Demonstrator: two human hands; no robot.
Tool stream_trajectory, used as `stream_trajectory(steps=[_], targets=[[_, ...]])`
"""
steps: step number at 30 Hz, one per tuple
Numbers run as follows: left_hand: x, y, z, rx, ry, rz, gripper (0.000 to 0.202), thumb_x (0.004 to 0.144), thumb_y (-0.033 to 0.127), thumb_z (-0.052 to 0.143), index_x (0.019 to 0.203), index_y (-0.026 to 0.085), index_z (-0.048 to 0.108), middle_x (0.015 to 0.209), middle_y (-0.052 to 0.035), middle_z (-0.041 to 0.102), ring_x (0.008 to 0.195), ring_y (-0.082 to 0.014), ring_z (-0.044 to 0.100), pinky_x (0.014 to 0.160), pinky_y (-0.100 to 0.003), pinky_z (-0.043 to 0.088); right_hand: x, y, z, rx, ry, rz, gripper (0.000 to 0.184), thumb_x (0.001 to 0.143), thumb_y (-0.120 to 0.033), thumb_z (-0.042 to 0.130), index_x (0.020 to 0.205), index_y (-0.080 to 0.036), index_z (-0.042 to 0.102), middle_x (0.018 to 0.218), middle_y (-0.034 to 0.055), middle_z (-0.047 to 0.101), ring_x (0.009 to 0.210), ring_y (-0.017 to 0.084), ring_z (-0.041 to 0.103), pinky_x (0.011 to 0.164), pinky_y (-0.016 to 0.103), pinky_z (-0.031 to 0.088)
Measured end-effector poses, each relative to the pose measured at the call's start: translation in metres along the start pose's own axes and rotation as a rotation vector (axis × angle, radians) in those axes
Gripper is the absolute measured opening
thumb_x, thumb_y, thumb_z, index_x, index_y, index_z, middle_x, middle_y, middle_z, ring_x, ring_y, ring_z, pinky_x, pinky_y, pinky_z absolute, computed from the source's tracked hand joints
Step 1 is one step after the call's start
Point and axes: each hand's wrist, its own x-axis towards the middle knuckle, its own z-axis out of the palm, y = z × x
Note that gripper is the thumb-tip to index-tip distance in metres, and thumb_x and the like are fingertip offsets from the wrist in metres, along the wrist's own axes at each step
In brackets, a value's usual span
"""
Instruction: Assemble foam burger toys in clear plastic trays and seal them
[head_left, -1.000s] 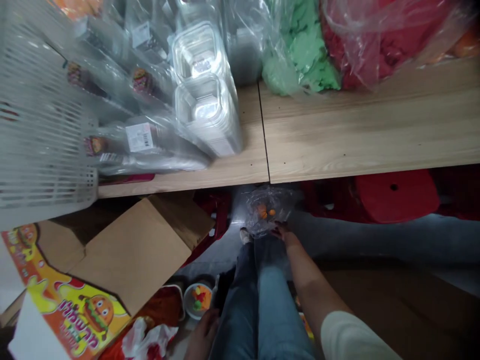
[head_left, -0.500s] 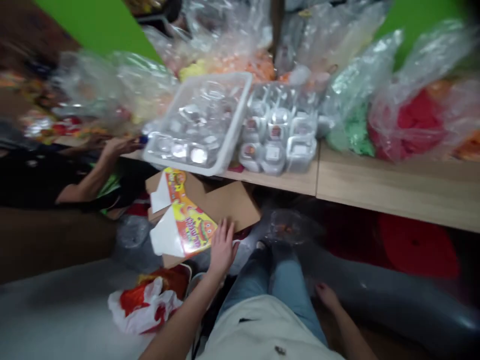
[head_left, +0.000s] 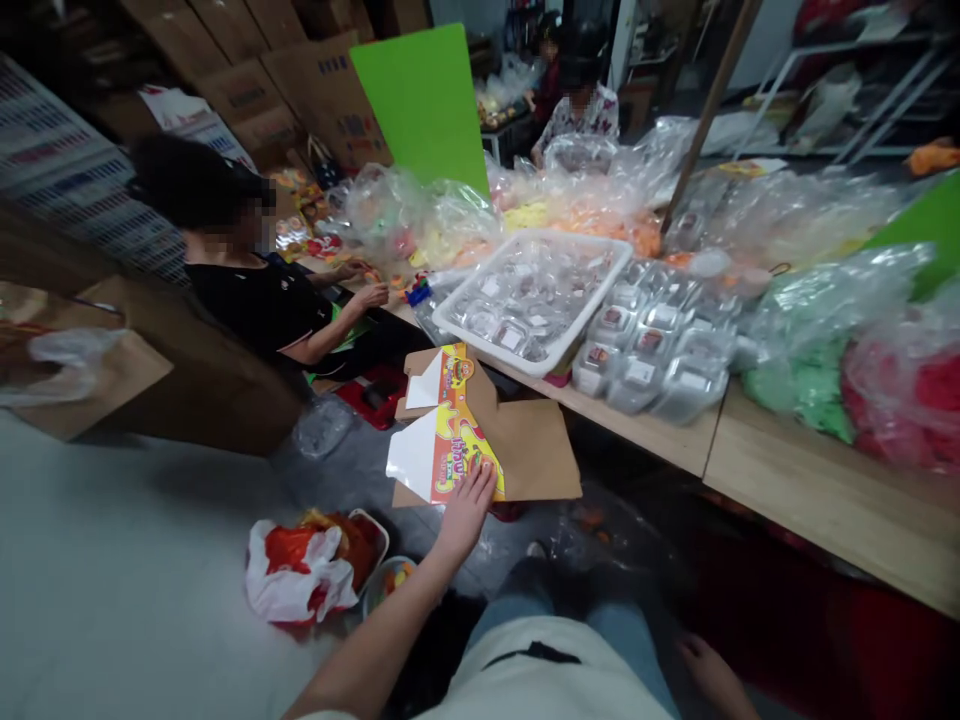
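Observation:
My left hand lies on a flat printed cardboard box, yellow and red with a cartoon burger, its fingers stretched over the print. White and plain brown flaps spread out around the print. A piece of brown cardboard extends to the right of it. What supports the cardboard underneath is mostly hidden; a bit of red shows below. Low beside my right leg hangs my right hand, apart from any object. Its fingers are dim and partly out of sight.
On the wooden table stand a white tray of clear packs, stacked clear containers and bags of coloured pieces. A co-worker sits at the left. A white-and-red bag and a bowl rest on the floor.
My view has swung up and to the left, so the co-worker and the room behind now show. My left hand still lies on the printed cardboard; my right hand still hangs low.

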Motion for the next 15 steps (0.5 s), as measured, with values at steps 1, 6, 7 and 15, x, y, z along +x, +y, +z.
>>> stream_trajectory(steps=[1,6,7,15], targets=[[-0.004,0.003,-0.001,0.008,0.016,0.014,0.046,0.085,0.009,0.035,0.13,0.017,0.04,0.136,-0.0077,0.04,0.128,-0.0197,0.033,0.099,-0.036,0.034,0.005,-0.016,-0.005,0.023,-0.019,0.03,0.01,0.042,-0.038,0.056,0.04,-0.03,0.049,0.048,0.0095,0.055,0.049,0.03,0.059,0.054,0.045,0.044],[-0.021,0.027,-0.02,0.041,0.157,0.058,0.047,0.083,0.006,0.032,0.127,0.015,0.045,0.136,-0.0089,0.04,0.127,-0.0222,0.034,0.1,-0.038,0.031,-0.001,-0.104,-0.02,0.19,-0.117,-0.036,0.02,0.049,-0.045,0.059,0.054,-0.026,0.057,0.069,0.0089,0.062,0.076,0.03,0.06,0.075,0.043,0.045],[-0.024,0.031,-0.025,0.034,0.179,0.076,0.047,0.082,0.006,0.032,0.127,0.015,0.046,0.136,-0.0096,0.04,0.128,-0.0231,0.033,0.101,-0.039,0.029,-0.004,-0.119,-0.02,0.221,-0.122,-0.041,0.024,0.052,-0.047,0.059,0.06,-0.024,0.059,0.072,0.0078,0.063,0.078,0.028,0.06,0.075,0.042,0.046],[0.01,0.029,-0.024,0.066,0.209,0.029,0.049,0.081,0.006,0.031,0.126,0.014,0.047,0.131,-0.0112,0.046,0.123,-0.0245,0.039,0.093,-0.039,0.036,0.019,-0.154,-0.058,0.443,-0.269,-0.099,0.022,0.069,-0.036,0.064,0.082,-0.018,0.065,0.073,0.0002,0.063,0.067,0.011,0.057,0.064,0.023,0.045]])
